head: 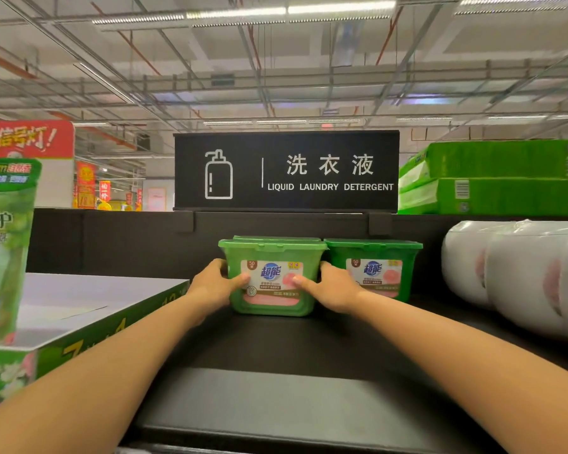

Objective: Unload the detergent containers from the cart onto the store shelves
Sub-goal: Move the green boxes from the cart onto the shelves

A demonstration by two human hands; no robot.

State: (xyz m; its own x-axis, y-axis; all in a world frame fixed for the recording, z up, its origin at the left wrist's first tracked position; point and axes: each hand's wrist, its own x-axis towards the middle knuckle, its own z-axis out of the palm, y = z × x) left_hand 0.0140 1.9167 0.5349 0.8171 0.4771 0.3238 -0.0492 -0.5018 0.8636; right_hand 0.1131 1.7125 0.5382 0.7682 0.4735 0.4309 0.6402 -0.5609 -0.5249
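A black sign [286,172] reading "Liquid Laundry Detergent" stands between a red banner [27,139], left, and stacked green cartons [505,178], right, above white wrapped packs [512,273].

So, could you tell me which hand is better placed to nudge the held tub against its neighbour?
Probably left: the left hand grips the green detergent tub on its outer side and can push it rightward; the right hand fills the gap before the neighbouring tub.

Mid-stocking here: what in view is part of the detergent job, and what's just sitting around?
Job: held green tub, gripped by left hand and right hand; neighbouring green tub; black shelf.
Bystanders: aisle sign; white wrapped rolls; green cartons; green pouch; display box.
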